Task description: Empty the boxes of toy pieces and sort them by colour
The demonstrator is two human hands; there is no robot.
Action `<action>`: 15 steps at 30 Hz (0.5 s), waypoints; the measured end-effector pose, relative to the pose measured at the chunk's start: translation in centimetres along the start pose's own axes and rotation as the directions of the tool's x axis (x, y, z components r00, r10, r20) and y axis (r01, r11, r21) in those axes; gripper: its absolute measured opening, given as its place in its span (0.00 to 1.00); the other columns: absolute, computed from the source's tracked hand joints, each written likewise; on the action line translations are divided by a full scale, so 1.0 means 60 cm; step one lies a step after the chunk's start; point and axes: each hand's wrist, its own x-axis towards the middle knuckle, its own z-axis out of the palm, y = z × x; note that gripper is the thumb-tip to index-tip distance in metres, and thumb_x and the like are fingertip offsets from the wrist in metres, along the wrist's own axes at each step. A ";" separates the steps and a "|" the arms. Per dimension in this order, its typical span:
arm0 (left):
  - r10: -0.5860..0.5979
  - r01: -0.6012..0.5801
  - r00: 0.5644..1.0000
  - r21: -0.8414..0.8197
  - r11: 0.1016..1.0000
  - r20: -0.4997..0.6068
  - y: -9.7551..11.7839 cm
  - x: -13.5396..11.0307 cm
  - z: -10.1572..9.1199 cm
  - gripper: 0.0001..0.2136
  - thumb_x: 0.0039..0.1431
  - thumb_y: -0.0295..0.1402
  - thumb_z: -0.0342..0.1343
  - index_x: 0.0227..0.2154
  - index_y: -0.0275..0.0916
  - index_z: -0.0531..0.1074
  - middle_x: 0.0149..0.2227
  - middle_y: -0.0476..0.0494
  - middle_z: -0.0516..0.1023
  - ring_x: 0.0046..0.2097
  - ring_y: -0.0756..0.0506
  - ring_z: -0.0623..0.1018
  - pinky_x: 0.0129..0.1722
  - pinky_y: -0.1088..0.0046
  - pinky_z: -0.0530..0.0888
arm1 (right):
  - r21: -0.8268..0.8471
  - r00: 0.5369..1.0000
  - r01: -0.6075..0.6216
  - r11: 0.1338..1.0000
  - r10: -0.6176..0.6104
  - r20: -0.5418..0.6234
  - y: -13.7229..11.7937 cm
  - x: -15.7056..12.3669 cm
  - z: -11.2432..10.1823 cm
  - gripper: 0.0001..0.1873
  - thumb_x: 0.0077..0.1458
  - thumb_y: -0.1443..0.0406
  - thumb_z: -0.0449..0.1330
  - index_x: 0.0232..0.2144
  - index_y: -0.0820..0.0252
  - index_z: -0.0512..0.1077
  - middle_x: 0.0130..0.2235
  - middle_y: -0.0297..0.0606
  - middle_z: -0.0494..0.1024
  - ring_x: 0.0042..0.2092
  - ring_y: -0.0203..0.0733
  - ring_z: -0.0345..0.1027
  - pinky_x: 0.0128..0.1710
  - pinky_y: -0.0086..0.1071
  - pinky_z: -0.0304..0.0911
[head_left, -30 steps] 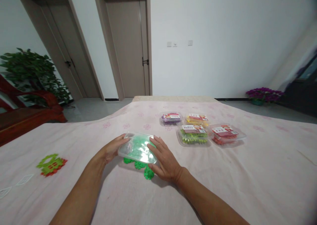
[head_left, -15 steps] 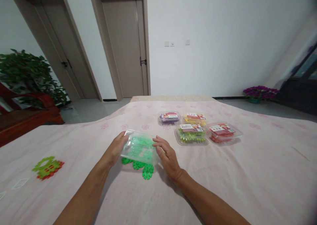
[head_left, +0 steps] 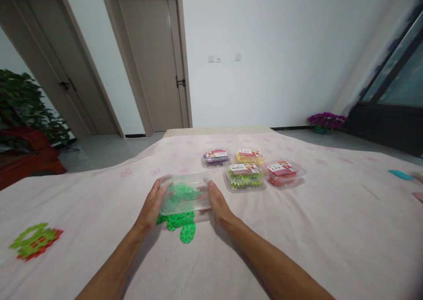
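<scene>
A clear plastic box (head_left: pixel 185 193) with green snowflake pieces inside sits just above the pink cloth (head_left: pixel 297 238), held between both hands. My left hand (head_left: pixel 152 205) grips its left end, fingers curled over the rim. My right hand (head_left: pixel 216 201) presses against its right end. Several loose green snowflake pieces (head_left: pixel 180 225) lie on the cloth directly under and in front of the box.
Behind and to the right stand a purple-filled box (head_left: pixel 215 157), a yellow one (head_left: pixel 250 156), a green one (head_left: pixel 244 178) and a red one (head_left: pixel 283 173). A green and red flat model (head_left: pixel 35 241) lies at far left. A teal piece (head_left: pixel 400 174) lies at far right.
The box has turned from tilted to nearly level and my hands have shifted to its two ends. The camera has swung right, so everything slid left in view.
</scene>
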 end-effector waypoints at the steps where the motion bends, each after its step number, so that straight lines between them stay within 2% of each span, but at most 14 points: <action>1: -0.025 0.026 1.000 -0.035 0.999 0.009 -0.001 -0.001 0.002 0.26 0.58 0.49 0.60 0.56 0.45 0.70 0.57 0.41 0.75 0.57 0.38 0.76 0.51 0.62 0.76 | -0.024 1.000 0.023 0.999 -0.024 -0.012 -0.001 -0.002 0.000 0.36 0.62 0.36 0.44 0.57 0.53 0.66 0.47 0.47 0.77 0.40 0.48 0.76 0.21 0.32 0.69; 4: -0.068 0.070 0.997 -0.101 0.992 0.028 -0.001 -0.008 0.011 0.29 0.56 0.56 0.60 0.55 0.44 0.70 0.57 0.39 0.75 0.55 0.37 0.77 0.50 0.59 0.77 | -0.117 0.989 0.139 0.983 -0.143 -0.029 -0.007 -0.008 -0.001 0.33 0.63 0.37 0.44 0.54 0.52 0.67 0.49 0.45 0.77 0.43 0.49 0.74 0.26 0.35 0.71; 8: -0.020 0.019 1.000 -0.085 0.996 -0.010 -0.005 -0.014 0.020 0.32 0.54 0.59 0.59 0.54 0.42 0.70 0.53 0.38 0.78 0.50 0.37 0.80 0.49 0.59 0.77 | -0.200 0.959 0.268 0.942 -0.281 -0.039 -0.015 -0.012 -0.003 0.31 0.64 0.38 0.44 0.50 0.51 0.70 0.46 0.41 0.77 0.45 0.48 0.74 0.40 0.42 0.73; 12: -0.011 0.009 0.998 -0.035 0.999 -0.055 -0.014 -0.014 0.026 0.31 0.54 0.60 0.59 0.51 0.41 0.71 0.50 0.39 0.78 0.47 0.38 0.81 0.46 0.61 0.77 | -0.216 0.963 0.243 0.946 -0.261 -0.059 -0.016 -0.005 -0.005 0.32 0.63 0.37 0.44 0.45 0.53 0.72 0.43 0.41 0.78 0.43 0.48 0.73 0.44 0.45 0.72; 15: -0.044 0.042 0.995 -0.022 0.999 -0.092 -0.007 -0.004 0.017 0.31 0.55 0.59 0.58 0.52 0.41 0.70 0.48 0.39 0.78 0.45 0.40 0.81 0.44 0.62 0.78 | -0.196 0.973 0.229 0.954 -0.218 0.075 -0.011 0.005 -0.011 0.34 0.63 0.38 0.44 0.53 0.52 0.70 0.50 0.43 0.78 0.48 0.49 0.74 0.50 0.48 0.70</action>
